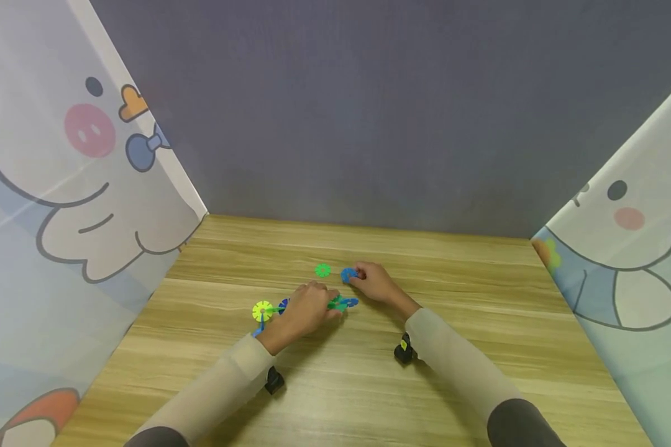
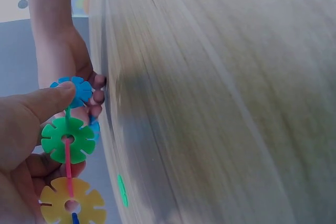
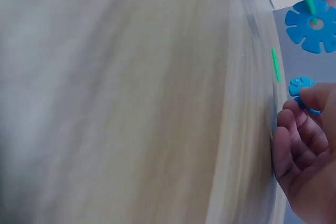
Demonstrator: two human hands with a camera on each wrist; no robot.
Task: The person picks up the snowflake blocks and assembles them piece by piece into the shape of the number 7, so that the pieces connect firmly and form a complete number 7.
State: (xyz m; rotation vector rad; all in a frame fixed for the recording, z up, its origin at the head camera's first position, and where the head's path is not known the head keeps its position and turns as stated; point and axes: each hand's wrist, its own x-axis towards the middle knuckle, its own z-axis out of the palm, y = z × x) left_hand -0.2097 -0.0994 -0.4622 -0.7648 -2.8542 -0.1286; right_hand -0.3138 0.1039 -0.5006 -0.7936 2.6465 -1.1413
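Note:
My left hand (image 1: pixel 309 305) holds a chain of slotted plastic snowflake discs by its right part. In the left wrist view, a blue disc (image 2: pixel 82 94), a green disc (image 2: pixel 52 136) and a yellow-orange disc (image 2: pixel 52 196) of the chain show, the thumb lying on the blue one. A yellow-green disc (image 1: pixel 256 306) sits toward the chain's left end, and the palm hides the middle. Just beyond the chain's right end, my right hand (image 1: pixel 376 284) pinches a separate blue snowflake disc (image 1: pixel 346 274) between thumb and fingers. The two blue discs are apart in the right wrist view.
A loose green snowflake disc (image 1: pixel 319 269) lies flat on the wooden table (image 1: pixel 447 279), left of my right hand. Behind the table stands a dark grey panel (image 1: pixel 369 124). Cartoon-printed panels (image 1: pixel 39 161) flank both sides.

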